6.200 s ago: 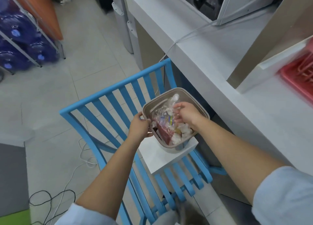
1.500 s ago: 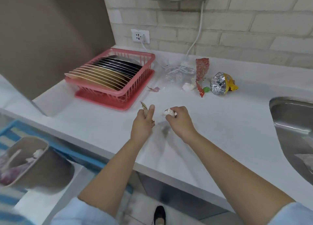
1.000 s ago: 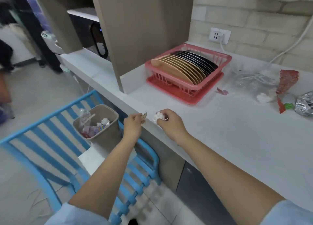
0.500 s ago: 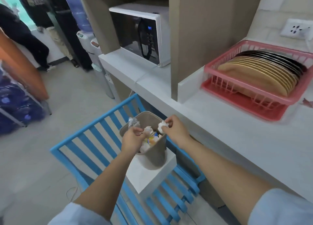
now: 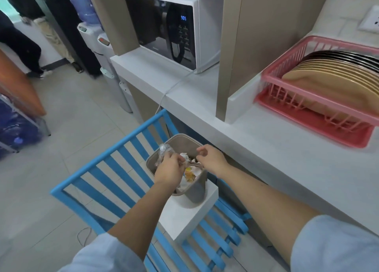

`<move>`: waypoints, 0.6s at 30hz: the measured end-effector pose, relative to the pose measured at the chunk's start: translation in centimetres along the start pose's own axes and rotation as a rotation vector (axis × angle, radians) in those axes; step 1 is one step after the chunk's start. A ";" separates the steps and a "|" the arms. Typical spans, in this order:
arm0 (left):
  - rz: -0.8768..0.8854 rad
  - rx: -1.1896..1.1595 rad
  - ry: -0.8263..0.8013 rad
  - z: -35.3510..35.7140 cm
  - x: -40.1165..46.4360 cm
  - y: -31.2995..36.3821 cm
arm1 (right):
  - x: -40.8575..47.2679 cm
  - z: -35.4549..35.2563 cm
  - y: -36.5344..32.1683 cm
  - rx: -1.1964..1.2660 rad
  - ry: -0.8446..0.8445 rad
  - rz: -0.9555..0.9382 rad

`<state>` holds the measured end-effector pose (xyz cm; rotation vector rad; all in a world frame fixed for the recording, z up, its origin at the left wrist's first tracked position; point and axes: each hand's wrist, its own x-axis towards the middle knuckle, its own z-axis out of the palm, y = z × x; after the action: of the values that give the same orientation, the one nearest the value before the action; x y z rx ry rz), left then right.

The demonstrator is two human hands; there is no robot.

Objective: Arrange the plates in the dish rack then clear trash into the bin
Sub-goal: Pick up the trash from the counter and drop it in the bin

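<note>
While both my hands hang over the bin (image 5: pixel 195 190), my left hand (image 5: pixel 169 170) sits right above its open mouth with the fingers curled down toward the trash (image 5: pixel 189 172). I cannot tell whether they pinch anything, since my own knuckles hide the fingertips. My right hand (image 5: pixel 211 159) is at about three o'clock from the left one, over the bin's near-counter rim, its fingers loosely bent and parted, holding nothing.

The bin is a small beige tub standing on a white block (image 5: pixel 187 216), which rests on the seat of a blue slatted chair (image 5: pixel 110 173). Inside it lie crumpled white tissue, clear plastic wrap poking up at the ten o'clock side, and something yellow-orange near the middle.

At two o'clock from the bin, up on the white counter (image 5: pixel 287 165), the pink dish rack (image 5: pixel 315 116) holds the plates (image 5: pixel 336 81) on edge in a row: tan ones toward me, dark ones behind. A beige upright panel (image 5: pixel 256 36) stands between the rack and the white microwave (image 5: pixel 180 25) at twelve o'clock. A water dispenser (image 5: pixel 96 40) stands on the floor at eleven o'clock, with someone's legs (image 5: pixel 24 46) beyond it.
</note>
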<state>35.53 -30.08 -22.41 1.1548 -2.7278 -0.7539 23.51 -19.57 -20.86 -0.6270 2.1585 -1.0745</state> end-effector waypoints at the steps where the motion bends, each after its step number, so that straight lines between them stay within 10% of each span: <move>1: -0.008 0.035 -0.029 0.1 0.1 0.0 | -0.1 -0.1 0.2 0.000 -0.004 0.003; 18: 0.072 -0.220 0.123 -1.2 -3.5 13.3 | -9.9 -13.5 -1.3 0.135 0.134 -0.196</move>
<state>29.66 -20.20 -14.69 1.0148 -2.4974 -0.9128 20.73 -6.77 -10.27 -0.7335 2.1474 -1.3902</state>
